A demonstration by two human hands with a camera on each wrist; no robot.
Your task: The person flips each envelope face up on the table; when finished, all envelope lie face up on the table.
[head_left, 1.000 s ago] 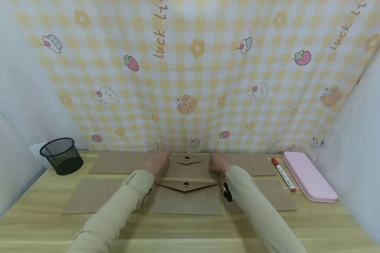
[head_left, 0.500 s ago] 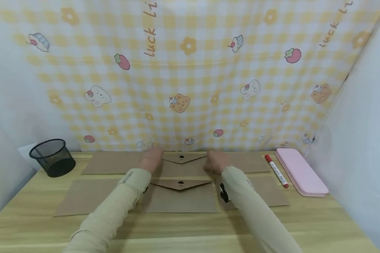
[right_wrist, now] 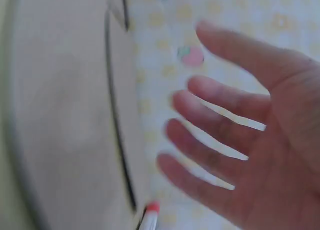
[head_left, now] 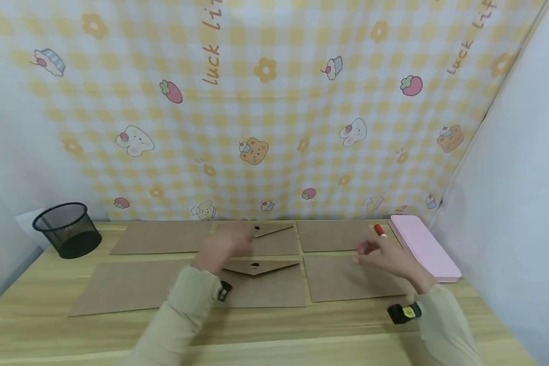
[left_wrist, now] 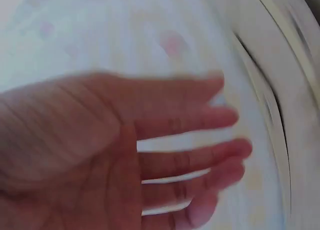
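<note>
Nearest, the right hand (head_left: 386,255) hovers over the front right envelope (head_left: 352,278), fingers spread and holding nothing. The left hand (head_left: 224,246) – fingers apart, empty – is above the back middle envelope (head_left: 270,239), flap side up. The 6 envelopes lie in 2 rows, presumably for easy reach. The red marker (head_left: 378,230) is mostly hidden; wrist views are blurred.

Mesh cup (head_left: 66,229): black, far left of table (head_left: 274,330).
Pink case (head_left: 423,247): far right.
Backdrop cloth (head_left: 265,101): yellow check (cartoon prints), hanging behind.
</note>
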